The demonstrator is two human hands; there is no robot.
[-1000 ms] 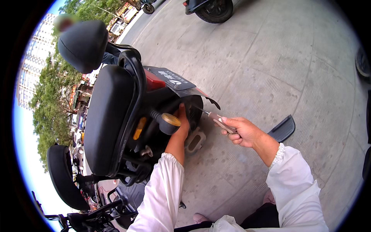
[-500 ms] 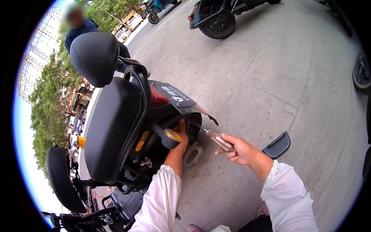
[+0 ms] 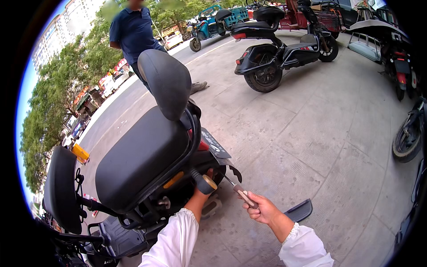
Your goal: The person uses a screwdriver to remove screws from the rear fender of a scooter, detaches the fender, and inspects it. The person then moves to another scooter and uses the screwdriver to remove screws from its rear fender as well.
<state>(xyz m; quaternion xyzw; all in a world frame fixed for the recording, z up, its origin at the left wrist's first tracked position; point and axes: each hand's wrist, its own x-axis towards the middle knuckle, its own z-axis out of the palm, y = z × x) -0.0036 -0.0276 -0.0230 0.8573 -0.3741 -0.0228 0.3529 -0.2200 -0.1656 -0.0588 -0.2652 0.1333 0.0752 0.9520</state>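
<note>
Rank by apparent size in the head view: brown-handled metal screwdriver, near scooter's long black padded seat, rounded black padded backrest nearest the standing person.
1. Long black padded seat, clearly largest
2. Rounded black backrest
3. Brown-handled screwdriver

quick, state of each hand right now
Left hand: partly hidden behind the round orange turn signal; can't tell if open or closed.
Right hand: closed, holding a screwdriver by its handle.

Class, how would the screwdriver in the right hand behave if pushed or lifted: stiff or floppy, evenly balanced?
The screwdriver would probably be stiff: its thin shaft looks straight and metallic. The handle is much thicker, so that end is likely heavier.
</note>
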